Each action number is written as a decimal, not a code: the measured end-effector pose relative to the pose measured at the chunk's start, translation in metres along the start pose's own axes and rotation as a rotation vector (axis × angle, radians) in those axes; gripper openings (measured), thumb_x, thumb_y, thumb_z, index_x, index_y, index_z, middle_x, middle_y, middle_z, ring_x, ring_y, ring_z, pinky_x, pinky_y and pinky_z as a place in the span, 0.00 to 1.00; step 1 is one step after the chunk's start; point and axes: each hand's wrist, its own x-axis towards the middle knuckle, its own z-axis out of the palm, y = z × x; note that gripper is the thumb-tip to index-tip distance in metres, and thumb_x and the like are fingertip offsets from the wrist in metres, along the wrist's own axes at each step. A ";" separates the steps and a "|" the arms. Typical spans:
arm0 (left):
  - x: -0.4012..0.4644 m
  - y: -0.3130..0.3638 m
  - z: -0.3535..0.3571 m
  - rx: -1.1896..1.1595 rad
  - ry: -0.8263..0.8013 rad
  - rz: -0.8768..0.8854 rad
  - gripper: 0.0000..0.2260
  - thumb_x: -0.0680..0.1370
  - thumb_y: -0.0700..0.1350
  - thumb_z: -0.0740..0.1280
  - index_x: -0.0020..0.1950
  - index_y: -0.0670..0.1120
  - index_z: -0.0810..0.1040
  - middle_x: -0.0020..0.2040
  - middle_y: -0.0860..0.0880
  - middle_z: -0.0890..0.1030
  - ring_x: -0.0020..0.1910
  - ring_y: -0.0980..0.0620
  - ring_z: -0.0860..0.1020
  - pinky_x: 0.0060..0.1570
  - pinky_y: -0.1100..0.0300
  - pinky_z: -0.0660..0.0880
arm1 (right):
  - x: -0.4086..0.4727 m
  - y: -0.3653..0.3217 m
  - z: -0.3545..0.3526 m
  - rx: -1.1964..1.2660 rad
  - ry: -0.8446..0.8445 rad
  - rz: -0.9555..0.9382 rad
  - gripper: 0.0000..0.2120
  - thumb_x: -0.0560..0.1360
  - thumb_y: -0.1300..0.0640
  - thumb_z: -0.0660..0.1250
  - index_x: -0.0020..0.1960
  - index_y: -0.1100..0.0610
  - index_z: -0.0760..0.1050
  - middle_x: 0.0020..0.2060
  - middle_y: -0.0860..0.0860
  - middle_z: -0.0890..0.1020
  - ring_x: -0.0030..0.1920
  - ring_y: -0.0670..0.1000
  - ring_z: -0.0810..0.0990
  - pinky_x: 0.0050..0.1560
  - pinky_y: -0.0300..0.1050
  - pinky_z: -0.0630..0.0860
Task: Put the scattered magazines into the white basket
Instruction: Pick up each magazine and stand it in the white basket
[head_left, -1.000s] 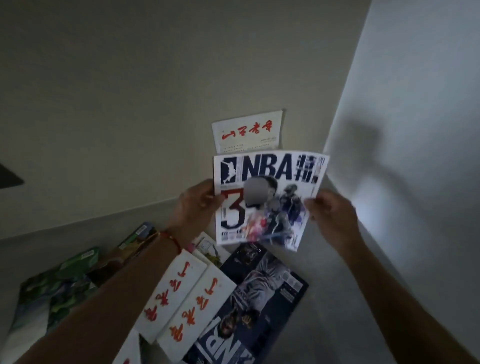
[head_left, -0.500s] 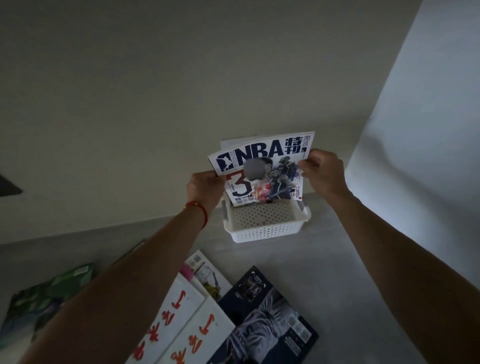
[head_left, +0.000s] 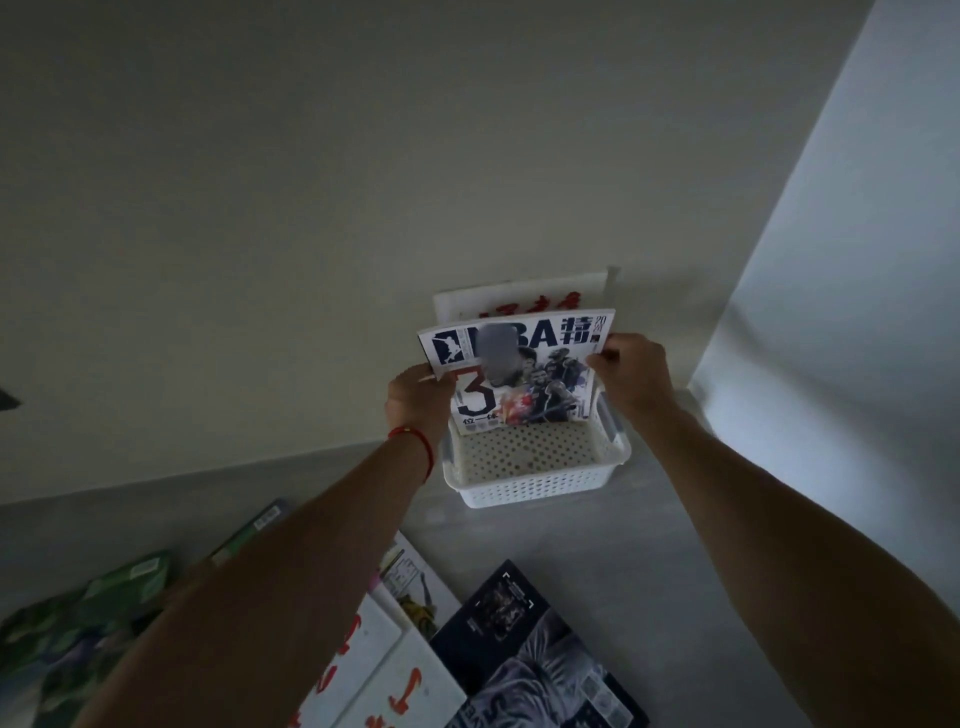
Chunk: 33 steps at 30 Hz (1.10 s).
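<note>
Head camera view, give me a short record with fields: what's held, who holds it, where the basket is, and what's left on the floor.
held item: NBA magazine, upright, lower edge inside the basket
left hand: grip on the magazine's left edge
right hand: grip on its upper right corner
white basket: on the floor by the wall
already in basket: white magazine with red writing, behind the NBA one
left on floor: dark magazine, green magazines, white ones with red writing

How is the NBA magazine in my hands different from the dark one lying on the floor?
The NBA magazine stands upright, its lower edge inside the white basket; the dark magazine lies flat on the floor. The first has a white cover and is held by the left hand and right hand; the second is dark and untouched.
</note>
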 end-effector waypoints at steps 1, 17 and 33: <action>-0.001 -0.003 0.004 -0.050 -0.012 -0.010 0.16 0.74 0.43 0.73 0.61 0.47 0.80 0.53 0.46 0.86 0.52 0.45 0.84 0.56 0.50 0.81 | -0.002 0.002 0.004 0.011 0.010 0.019 0.07 0.77 0.63 0.69 0.50 0.65 0.84 0.47 0.59 0.87 0.39 0.51 0.80 0.41 0.37 0.71; -0.043 -0.062 -0.078 0.168 -0.241 0.202 0.21 0.74 0.28 0.62 0.59 0.49 0.79 0.60 0.47 0.81 0.57 0.47 0.81 0.50 0.58 0.79 | -0.110 -0.020 0.009 0.137 0.049 -0.033 0.11 0.76 0.68 0.64 0.56 0.60 0.80 0.51 0.54 0.85 0.51 0.53 0.83 0.55 0.49 0.81; -0.128 -0.261 -0.289 1.290 -0.509 0.313 0.32 0.80 0.63 0.56 0.80 0.61 0.45 0.82 0.47 0.42 0.81 0.39 0.41 0.78 0.42 0.46 | -0.362 -0.151 0.204 -0.477 -0.541 0.104 0.32 0.80 0.45 0.63 0.77 0.59 0.57 0.73 0.57 0.66 0.73 0.58 0.64 0.69 0.56 0.68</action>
